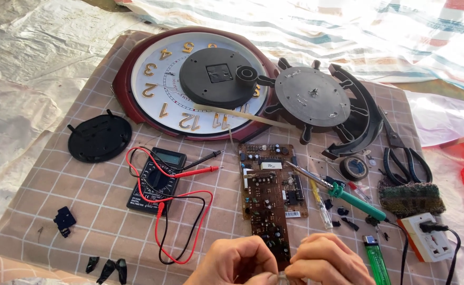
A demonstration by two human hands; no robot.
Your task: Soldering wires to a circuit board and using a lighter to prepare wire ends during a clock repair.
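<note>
While both hands meet at the bottom edge of the view, the left hand (pixel 234 261) and right hand (pixel 327 261) pinch one small, pale, glossy object (pixel 280 277) between thumb and fingertips; it is mostly hidden and too small to tell what it is. Disassembly looks well along: the wall clock (pixel 152 84) lies face up with a round black housing (pixel 218 76) on its dial, a black disc (pixel 99 138) sits apart to its left, and a wheel-shaped plate (pixel 312 97) rests to its right. The brown circuit board (pixel 270 192) lies bare on the checked cloth (pixel 84 211), just beyond the hands, components up. Nothing appears reassembled. Multimeter (pixel 157 179) with red and black leads lies left of the board; soldering iron (pixel 348 195) rests right of it, tip toward the board. Lighter (pixel 375 261), scissors (pixel 403 153), tape roll (pixel 354 168) and socket adapter (pixel 427 237) lie nearby.
</note>
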